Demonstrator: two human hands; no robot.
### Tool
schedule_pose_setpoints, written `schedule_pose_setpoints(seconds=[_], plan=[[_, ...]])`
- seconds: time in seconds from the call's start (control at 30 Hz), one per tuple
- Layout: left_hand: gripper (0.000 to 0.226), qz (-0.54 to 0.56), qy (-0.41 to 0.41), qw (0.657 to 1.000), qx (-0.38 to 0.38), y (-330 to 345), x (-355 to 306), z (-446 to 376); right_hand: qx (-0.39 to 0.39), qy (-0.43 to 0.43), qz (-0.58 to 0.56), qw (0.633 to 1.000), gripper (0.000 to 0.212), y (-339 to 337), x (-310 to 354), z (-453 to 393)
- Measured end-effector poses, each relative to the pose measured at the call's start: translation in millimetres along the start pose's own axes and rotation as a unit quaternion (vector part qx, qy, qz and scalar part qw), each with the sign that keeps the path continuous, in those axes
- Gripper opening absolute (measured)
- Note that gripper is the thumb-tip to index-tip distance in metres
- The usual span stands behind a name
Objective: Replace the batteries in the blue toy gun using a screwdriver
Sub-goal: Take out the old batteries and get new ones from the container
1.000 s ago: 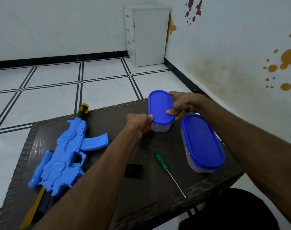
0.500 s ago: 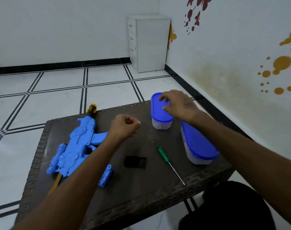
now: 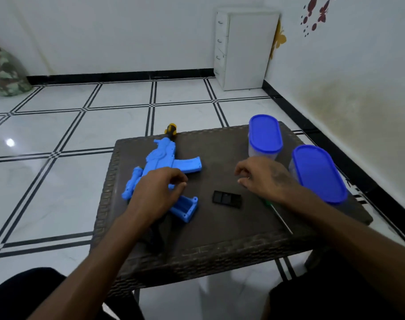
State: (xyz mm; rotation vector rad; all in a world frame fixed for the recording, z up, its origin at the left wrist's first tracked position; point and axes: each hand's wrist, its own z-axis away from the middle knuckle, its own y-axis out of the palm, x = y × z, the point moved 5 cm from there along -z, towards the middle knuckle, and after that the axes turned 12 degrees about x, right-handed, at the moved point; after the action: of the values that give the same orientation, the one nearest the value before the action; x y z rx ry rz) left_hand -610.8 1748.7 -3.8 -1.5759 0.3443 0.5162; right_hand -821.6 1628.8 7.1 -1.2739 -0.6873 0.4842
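Observation:
The blue toy gun [image 3: 164, 158] lies on the left half of the dark wicker table [image 3: 220, 241], its orange muzzle pointing away. Its grip, with the open battery compartment [image 3: 188, 207], points toward me. My left hand [image 3: 157, 188] hovers over the gun's body with loosely curled fingers and nothing seen in it. A black battery cover [image 3: 226, 199] lies flat mid-table. My right hand [image 3: 263, 179] hangs just right of the cover, fingers relaxed and empty. The green-handled screwdriver [image 3: 282, 220] lies under my right wrist, which hides most of its handle.
Two clear containers with blue lids stand on the table's right side, one at the far edge [image 3: 265, 135] and one nearer [image 3: 316, 172]. A white drawer cabinet [image 3: 245, 47] stands in the room's corner. A camouflage bag [image 3: 5, 75] sits at far left on the tiled floor.
Both hands have left the far blue-lidded container. The left hand moved down-left over the gun, and the right hand drew back toward the middle of the table. My view shifted left.

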Motion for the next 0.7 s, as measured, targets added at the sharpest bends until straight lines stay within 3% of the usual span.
schedule_pose_setpoints(seconds=[0.17,0.3,0.4,0.47,0.6,0.7], plan=[[0.007,0.001,0.037,0.999,-0.015,12,-28,-8,-0.063,0.032,-0.005,0.997,0.019,-13,-24,19],[0.007,0.046,0.063,0.997,-0.002,34,-76,-25,-0.155,0.124,-0.022,0.98,0.019,-47,-85,37],[0.008,0.115,0.076,0.99,0.035,62,-115,-37,-0.105,0.204,-0.066,0.971,0.028,-58,-145,52],[0.011,0.149,0.072,0.985,0.057,80,-137,-43,-0.05,0.246,-0.159,0.955,0.04,-56,-172,58],[0.014,0.184,0.054,0.978,0.084,109,-165,-50,-0.022,0.251,-0.299,0.92,0.048,-46,-194,58],[0.015,0.215,0.049,0.968,0.121,123,-175,-52,-0.018,0.236,-0.302,0.923,0.043,-42,-193,54]])
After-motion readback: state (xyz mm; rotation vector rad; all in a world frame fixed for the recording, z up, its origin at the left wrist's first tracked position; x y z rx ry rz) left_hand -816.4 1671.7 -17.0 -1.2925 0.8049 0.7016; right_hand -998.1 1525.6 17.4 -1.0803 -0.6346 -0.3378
